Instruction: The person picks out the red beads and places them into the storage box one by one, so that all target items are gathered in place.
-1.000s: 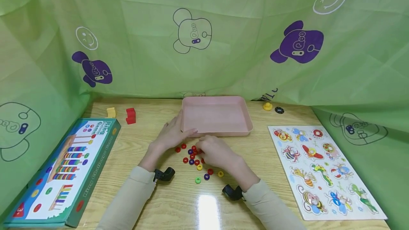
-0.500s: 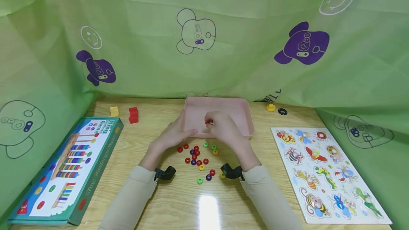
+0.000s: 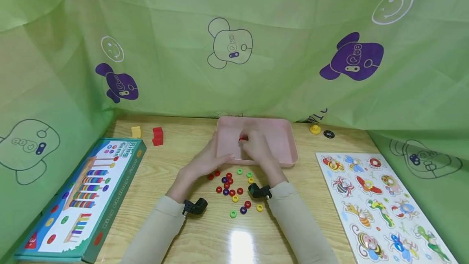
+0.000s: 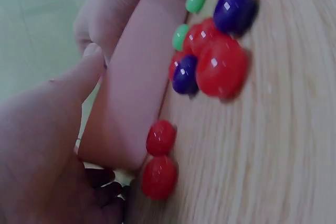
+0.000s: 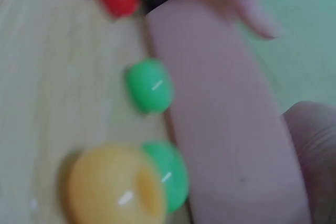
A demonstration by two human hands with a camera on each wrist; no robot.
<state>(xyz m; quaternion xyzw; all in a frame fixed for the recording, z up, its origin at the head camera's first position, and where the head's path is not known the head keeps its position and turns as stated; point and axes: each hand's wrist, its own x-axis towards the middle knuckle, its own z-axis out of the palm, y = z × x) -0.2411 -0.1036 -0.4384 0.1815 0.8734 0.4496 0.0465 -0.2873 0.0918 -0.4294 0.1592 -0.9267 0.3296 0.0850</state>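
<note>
A shallow pink tray stands on the table. My left hand holds its near left corner, the thumb lying over the front rim and the fingers along the outer side. Inside the tray's outline, my right hand pinches a small red ring between thumb and fingers. Several loose rings lie scattered in front of the tray: red, purple, yellow and green. In the right wrist view the tray wall hides most of the right hand.
On the left lies a ring game box; a puzzle board with insect pictures lies on the right. Yellow and red blocks stand back left. A rubber duck and black chip sit back right.
My right hand has moved from the loose rings up and forward over the tray, carrying a red ring. My left hand stays at the tray's corner. The head view has shifted slightly.
</note>
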